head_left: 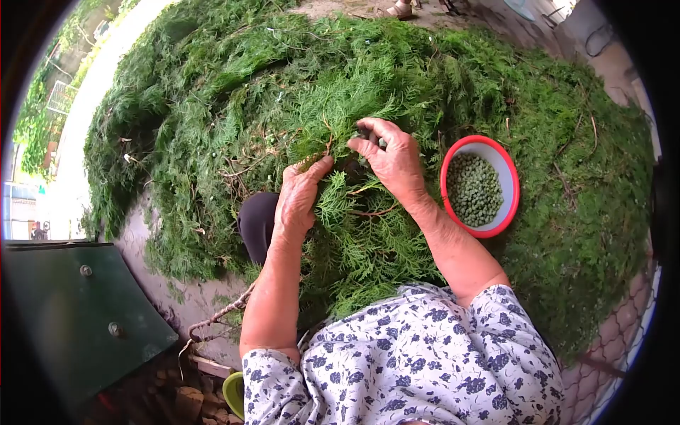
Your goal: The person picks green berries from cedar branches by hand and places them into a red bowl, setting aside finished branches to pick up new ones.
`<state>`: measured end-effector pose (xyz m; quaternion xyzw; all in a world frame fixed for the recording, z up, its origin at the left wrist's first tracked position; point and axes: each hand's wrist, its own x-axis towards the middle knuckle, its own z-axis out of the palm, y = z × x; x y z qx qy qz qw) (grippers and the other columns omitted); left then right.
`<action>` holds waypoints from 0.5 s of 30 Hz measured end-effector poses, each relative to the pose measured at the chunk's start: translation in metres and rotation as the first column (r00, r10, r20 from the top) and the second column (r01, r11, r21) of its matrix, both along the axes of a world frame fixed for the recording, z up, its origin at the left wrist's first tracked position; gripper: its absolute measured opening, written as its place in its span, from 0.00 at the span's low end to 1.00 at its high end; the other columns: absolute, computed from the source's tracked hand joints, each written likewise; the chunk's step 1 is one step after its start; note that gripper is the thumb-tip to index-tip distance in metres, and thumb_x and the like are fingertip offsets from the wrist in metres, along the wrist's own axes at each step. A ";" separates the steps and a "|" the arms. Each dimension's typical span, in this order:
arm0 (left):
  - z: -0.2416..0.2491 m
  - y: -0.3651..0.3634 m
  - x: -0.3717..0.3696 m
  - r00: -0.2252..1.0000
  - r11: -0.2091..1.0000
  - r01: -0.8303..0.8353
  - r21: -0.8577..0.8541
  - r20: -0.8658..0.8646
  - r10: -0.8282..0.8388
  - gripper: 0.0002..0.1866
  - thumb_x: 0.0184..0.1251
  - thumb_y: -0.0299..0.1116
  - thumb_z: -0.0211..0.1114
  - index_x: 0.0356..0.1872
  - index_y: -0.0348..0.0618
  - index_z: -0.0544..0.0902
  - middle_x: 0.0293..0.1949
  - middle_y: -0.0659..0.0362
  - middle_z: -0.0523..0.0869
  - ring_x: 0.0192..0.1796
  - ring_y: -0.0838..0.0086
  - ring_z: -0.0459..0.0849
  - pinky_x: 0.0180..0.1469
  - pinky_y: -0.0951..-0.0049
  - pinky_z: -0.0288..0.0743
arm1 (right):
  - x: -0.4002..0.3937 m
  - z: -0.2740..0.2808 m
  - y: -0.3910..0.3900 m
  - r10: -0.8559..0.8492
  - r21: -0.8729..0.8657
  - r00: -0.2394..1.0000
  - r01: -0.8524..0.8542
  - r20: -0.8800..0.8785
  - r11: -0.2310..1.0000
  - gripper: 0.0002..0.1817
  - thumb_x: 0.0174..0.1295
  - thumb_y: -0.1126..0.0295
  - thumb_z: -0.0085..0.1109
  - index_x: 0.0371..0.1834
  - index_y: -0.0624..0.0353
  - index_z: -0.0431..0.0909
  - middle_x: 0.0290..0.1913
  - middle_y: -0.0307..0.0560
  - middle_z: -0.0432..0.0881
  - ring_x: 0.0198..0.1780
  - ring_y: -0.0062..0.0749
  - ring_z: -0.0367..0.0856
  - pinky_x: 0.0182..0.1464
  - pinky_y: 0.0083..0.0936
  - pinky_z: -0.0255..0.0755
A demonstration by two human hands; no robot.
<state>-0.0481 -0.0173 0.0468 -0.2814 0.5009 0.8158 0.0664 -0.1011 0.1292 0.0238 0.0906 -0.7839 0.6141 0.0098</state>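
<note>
My left hand (301, 191) is closed around the stem of a green conifer branch (340, 106), whose flat, feathery sprays fan out beyond my fingers. Just right of it, my right hand (391, 157) curls with thumb and fingers drawn together at the foliage. Several small greenish cones (373, 137) show between those fingers. To the right of my right forearm sits a red-rimmed bowl (507, 159) with a pale inside. Many round green cones (473, 190) of the same sort lie in it.
A large heap of cut conifer branches (177, 142) surrounds me. At lower left are a dark green panel (78, 304) with bolts, a bare stick (223, 312), chopped wood (190, 402) and a light green container (234, 393). Another person's foot (399, 10) shows at the top.
</note>
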 end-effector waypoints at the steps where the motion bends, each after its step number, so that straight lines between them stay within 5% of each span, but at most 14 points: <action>1: -0.012 -0.005 -0.001 0.996 0.997 0.079 0.025 -0.050 -0.078 0.10 0.62 0.30 0.62 0.41 0.35 0.81 0.33 0.58 0.84 0.29 0.78 0.81 0.30 0.77 0.77 | -0.001 -0.006 -0.001 0.003 0.117 0.984 0.018 -0.176 0.993 0.12 0.51 0.70 0.67 0.38 0.63 0.79 0.25 0.39 0.76 0.29 0.22 0.76 0.31 0.22 0.70; 2: -0.018 -0.006 -0.002 0.996 0.997 0.076 0.025 -0.049 -0.075 0.10 0.62 0.30 0.62 0.41 0.35 0.81 0.33 0.58 0.84 0.29 0.78 0.81 0.30 0.77 0.77 | -0.001 -0.009 -0.003 0.027 0.227 0.938 0.056 -0.346 0.972 0.13 0.51 0.70 0.67 0.39 0.62 0.80 0.26 0.39 0.77 0.29 0.21 0.75 0.32 0.20 0.70; 4: -0.025 -0.006 -0.003 0.994 0.998 0.056 -0.023 -0.095 -0.058 0.10 0.62 0.31 0.62 0.40 0.36 0.81 0.31 0.59 0.84 0.28 0.78 0.81 0.28 0.77 0.75 | 0.003 -0.009 -0.004 0.015 0.230 0.940 0.068 -0.341 0.971 0.12 0.48 0.72 0.68 0.37 0.64 0.81 0.28 0.41 0.79 0.30 0.23 0.76 0.33 0.21 0.70; 6: -0.024 -0.004 -0.004 0.992 0.999 0.029 -0.019 -0.124 -0.031 0.09 0.63 0.31 0.62 0.38 0.35 0.81 0.30 0.59 0.84 0.26 0.78 0.80 0.27 0.77 0.74 | 0.006 -0.014 -0.001 -0.016 0.070 0.949 0.040 -0.315 0.997 0.12 0.46 0.73 0.69 0.35 0.62 0.81 0.27 0.47 0.79 0.27 0.30 0.77 0.30 0.26 0.70; 8: -0.019 -0.003 -0.005 0.995 0.999 0.010 -0.031 -0.095 -0.013 0.08 0.63 0.31 0.62 0.37 0.35 0.81 0.29 0.59 0.84 0.26 0.78 0.80 0.27 0.77 0.74 | 0.013 -0.009 0.003 -0.012 0.011 0.951 0.016 -0.308 1.000 0.11 0.48 0.72 0.68 0.35 0.63 0.80 0.25 0.41 0.79 0.24 0.23 0.75 0.26 0.20 0.68; 10: -0.016 -0.005 -0.007 0.995 0.998 0.054 -0.030 -0.084 -0.057 0.08 0.62 0.30 0.61 0.37 0.35 0.81 0.30 0.58 0.84 0.27 0.77 0.80 0.27 0.76 0.75 | 0.020 0.001 0.007 0.093 -0.232 0.976 -0.045 0.196 0.972 0.10 0.52 0.71 0.67 0.35 0.64 0.80 0.24 0.37 0.78 0.21 0.16 0.72 0.24 0.14 0.65; 12: -0.011 -0.006 -0.010 0.992 0.995 0.101 -0.029 -0.074 -0.103 0.08 0.62 0.30 0.61 0.38 0.35 0.80 0.31 0.58 0.83 0.28 0.76 0.81 0.27 0.76 0.75 | 0.018 -0.015 0.013 0.130 -0.356 0.962 -0.038 0.240 0.934 0.09 0.56 0.70 0.64 0.35 0.64 0.79 0.22 0.34 0.76 0.19 0.14 0.70 0.22 0.12 0.63; 15: -0.011 -0.008 -0.018 0.995 0.991 0.091 -0.094 0.039 -0.087 0.11 0.60 0.26 0.61 0.43 0.33 0.76 0.35 0.54 0.83 0.31 0.71 0.83 0.31 0.72 0.79 | 0.012 -0.022 0.023 0.419 -0.802 0.841 0.028 0.342 0.597 0.06 0.61 0.68 0.58 0.32 0.59 0.75 0.21 0.35 0.73 0.19 0.18 0.71 0.21 0.16 0.63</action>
